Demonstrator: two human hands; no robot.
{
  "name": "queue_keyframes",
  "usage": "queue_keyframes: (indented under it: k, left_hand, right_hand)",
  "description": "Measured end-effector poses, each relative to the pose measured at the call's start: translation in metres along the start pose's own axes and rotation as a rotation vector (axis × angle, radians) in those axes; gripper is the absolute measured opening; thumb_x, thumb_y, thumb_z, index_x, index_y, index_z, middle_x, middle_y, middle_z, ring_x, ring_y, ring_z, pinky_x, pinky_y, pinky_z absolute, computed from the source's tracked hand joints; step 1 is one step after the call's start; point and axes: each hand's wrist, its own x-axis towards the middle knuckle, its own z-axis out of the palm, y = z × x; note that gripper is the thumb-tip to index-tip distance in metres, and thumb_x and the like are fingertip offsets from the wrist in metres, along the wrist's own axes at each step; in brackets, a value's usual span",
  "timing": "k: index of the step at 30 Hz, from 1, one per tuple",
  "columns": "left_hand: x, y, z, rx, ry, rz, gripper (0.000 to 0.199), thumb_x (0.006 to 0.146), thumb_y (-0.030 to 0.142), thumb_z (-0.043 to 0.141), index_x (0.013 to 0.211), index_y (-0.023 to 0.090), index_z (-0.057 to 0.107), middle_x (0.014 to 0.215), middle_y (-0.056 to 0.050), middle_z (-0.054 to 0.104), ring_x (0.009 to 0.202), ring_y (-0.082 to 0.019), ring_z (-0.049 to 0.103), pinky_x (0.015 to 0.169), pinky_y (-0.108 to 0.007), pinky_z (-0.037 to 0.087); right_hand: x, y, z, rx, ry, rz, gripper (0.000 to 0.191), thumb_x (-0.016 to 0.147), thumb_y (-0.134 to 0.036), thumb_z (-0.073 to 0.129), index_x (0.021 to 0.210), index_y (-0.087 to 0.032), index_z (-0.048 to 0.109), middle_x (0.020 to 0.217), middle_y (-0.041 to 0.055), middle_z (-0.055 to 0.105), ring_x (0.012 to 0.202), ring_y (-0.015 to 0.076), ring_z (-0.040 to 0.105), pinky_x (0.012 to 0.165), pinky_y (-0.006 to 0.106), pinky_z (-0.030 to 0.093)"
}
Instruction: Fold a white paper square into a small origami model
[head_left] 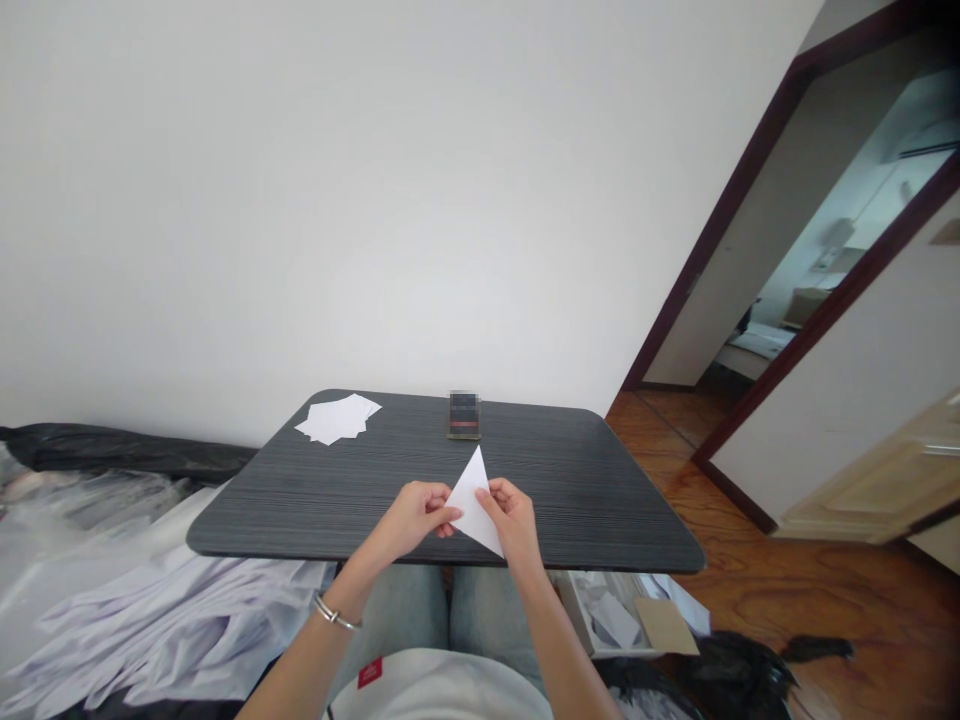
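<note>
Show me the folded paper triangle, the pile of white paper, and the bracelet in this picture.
Folded paper triangle [471, 505], head view, middle of the sheet.
Pile of white paper [337, 419], head view, top sheet.
Bracelet [334, 614], head view, metal band.

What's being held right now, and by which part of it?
A white paper triangle is held in both hands: the left hand pinches its left corner, and the right hand grips its right edge, between the top and bottom tips.

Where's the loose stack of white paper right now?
In the head view, the white sheets lie on the far left of the dark table, left of a blurred object, beyond the paper triangle held by the left hand and right hand.
</note>
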Motion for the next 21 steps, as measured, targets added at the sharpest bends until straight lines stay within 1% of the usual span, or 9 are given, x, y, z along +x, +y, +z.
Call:
queue_keyframes:
  k: [1, 3, 5, 7, 9, 13, 18, 21]
  left_hand:
    - [0.0, -0.001, 0.001, 0.025, -0.013, -0.009, 0.023, 0.065, 0.034, 0.062, 0.066, 0.012, 0.057, 0.052, 0.0, 0.062, 0.047, -0.012, 0.056, 0.05, -0.021, 0.044]
    - [0.001, -0.002, 0.003, 0.064, -0.041, -0.023, 0.024, 0.064, 0.035, 0.062, 0.064, 0.012, 0.056, 0.052, -0.001, 0.062, 0.048, -0.012, 0.056, 0.05, -0.022, 0.044]
    - [0.002, -0.003, 0.005, 0.081, -0.063, -0.038, 0.025, 0.064, 0.037, 0.062, 0.062, 0.012, 0.055, 0.053, -0.001, 0.063, 0.049, -0.013, 0.057, 0.05, -0.022, 0.044]
    - [0.002, -0.004, 0.007, 0.082, -0.077, -0.048, 0.026, 0.063, 0.037, 0.062, 0.06, 0.013, 0.054, 0.053, -0.001, 0.063, 0.05, -0.013, 0.057, 0.049, -0.022, 0.044]
    - [0.002, -0.004, 0.008, 0.08, -0.084, -0.051, 0.026, 0.063, 0.037, 0.062, 0.059, 0.013, 0.054, 0.054, -0.002, 0.063, 0.049, -0.013, 0.057, 0.049, -0.022, 0.044]
    - [0.004, -0.007, 0.01, 0.077, -0.085, -0.043, 0.026, 0.063, 0.038, 0.061, 0.058, 0.013, 0.054, 0.054, -0.003, 0.063, 0.047, -0.013, 0.056, 0.046, -0.022, 0.043]
    - [0.006, -0.01, 0.009, 0.109, -0.048, -0.009, 0.03, 0.065, 0.042, 0.058, 0.058, 0.013, 0.054, 0.05, -0.002, 0.062, 0.044, -0.012, 0.054, 0.042, -0.02, 0.039]
    - [0.007, -0.011, 0.009, 0.154, -0.032, 0.017, 0.032, 0.068, 0.044, 0.055, 0.057, 0.014, 0.053, 0.049, -0.001, 0.061, 0.042, -0.011, 0.051, 0.04, -0.019, 0.035]
  right_hand:
    - [0.001, -0.002, 0.001, -0.02, 0.01, -0.011, 0.017, 0.07, -0.032, 0.06, 0.071, -0.015, 0.056, 0.061, 0.0011, 0.062, 0.051, 0.0119, 0.052, 0.047, 0.021, 0.037]
    - [0.003, -0.004, 0.002, -0.04, 0.041, -0.041, 0.018, 0.07, -0.03, 0.06, 0.08, -0.016, 0.054, 0.059, -0.001, 0.06, 0.048, 0.0111, 0.05, 0.045, 0.02, 0.036]
    - [0.005, -0.007, 0.004, -0.046, 0.082, -0.076, 0.024, 0.071, -0.029, 0.06, 0.09, -0.017, 0.051, 0.053, -0.0052, 0.054, 0.044, 0.0097, 0.047, 0.041, 0.019, 0.033]
    - [0.006, -0.01, 0.005, -0.056, 0.112, -0.111, 0.027, 0.072, -0.028, 0.059, 0.095, -0.018, 0.049, 0.048, -0.0079, 0.048, 0.041, 0.0087, 0.043, 0.04, 0.018, 0.031]
    - [0.007, -0.013, 0.006, -0.065, 0.118, -0.13, 0.027, 0.073, -0.03, 0.058, 0.096, -0.018, 0.05, 0.049, -0.0069, 0.05, 0.041, 0.0087, 0.043, 0.04, 0.018, 0.031]
    - [0.008, -0.019, 0.007, -0.08, 0.131, -0.108, 0.027, 0.074, -0.035, 0.056, 0.092, -0.016, 0.051, 0.058, 0.0002, 0.062, 0.041, 0.0106, 0.048, 0.039, 0.019, 0.034]
    - [0.009, -0.019, 0.008, -0.087, 0.168, -0.105, 0.027, 0.075, -0.039, 0.054, 0.087, -0.016, 0.052, 0.06, 0.003, 0.064, 0.042, 0.012, 0.051, 0.039, 0.02, 0.036]
    - [0.009, -0.017, 0.009, -0.139, 0.199, -0.109, 0.027, 0.076, -0.041, 0.051, 0.083, -0.015, 0.055, 0.06, 0.0033, 0.065, 0.044, 0.0127, 0.052, 0.041, 0.021, 0.037]
